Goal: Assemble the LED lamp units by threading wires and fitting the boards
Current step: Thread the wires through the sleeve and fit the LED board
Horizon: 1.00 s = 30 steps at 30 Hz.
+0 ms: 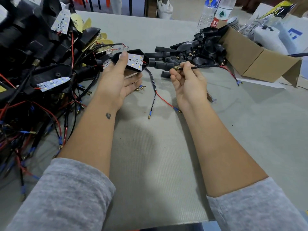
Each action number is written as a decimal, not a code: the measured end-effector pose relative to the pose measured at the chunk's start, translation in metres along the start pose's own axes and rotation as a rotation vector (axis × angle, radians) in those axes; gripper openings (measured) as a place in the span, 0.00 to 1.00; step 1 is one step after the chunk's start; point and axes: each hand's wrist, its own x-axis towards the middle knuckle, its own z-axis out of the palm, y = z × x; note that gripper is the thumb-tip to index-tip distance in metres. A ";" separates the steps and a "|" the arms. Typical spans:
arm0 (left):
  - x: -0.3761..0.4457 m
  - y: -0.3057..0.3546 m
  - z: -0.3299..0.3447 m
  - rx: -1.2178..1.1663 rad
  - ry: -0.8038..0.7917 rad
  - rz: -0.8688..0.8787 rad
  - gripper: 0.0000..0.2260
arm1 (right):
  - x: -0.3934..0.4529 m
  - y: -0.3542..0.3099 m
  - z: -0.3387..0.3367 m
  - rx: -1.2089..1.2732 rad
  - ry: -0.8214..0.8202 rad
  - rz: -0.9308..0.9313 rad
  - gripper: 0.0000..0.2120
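My left hand (116, 77) holds a black lamp housing (133, 55) palm up, the thumb pressing on the white LED board (135, 61) seated in it. The housing's black neck (160, 64) points right. My right hand (188, 80) pinches a black cable (205, 67) just behind its brass threaded end (175, 67), which sits at the neck's opening. That cable runs right to red and black leads with blue terminals (239, 83). A second black cable (154, 90) with red and black leads lies on the table between my hands.
A heap of wired lamp units (41, 77) covers the left of the grey table (158, 155). Loose black housings (200, 49) spill from a cardboard box (260, 62) at the right. Water bottles (215, 12) stand behind.
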 end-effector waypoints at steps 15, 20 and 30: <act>-0.003 -0.004 0.010 -0.027 -0.096 0.018 0.19 | -0.002 0.002 0.001 0.060 -0.015 0.022 0.09; -0.002 -0.004 0.011 -0.153 -0.105 -0.033 0.21 | -0.005 0.003 0.002 0.052 -0.066 0.035 0.07; 0.000 -0.008 0.011 -0.192 -0.170 -0.110 0.17 | -0.009 0.003 0.006 -0.004 -0.084 -0.001 0.06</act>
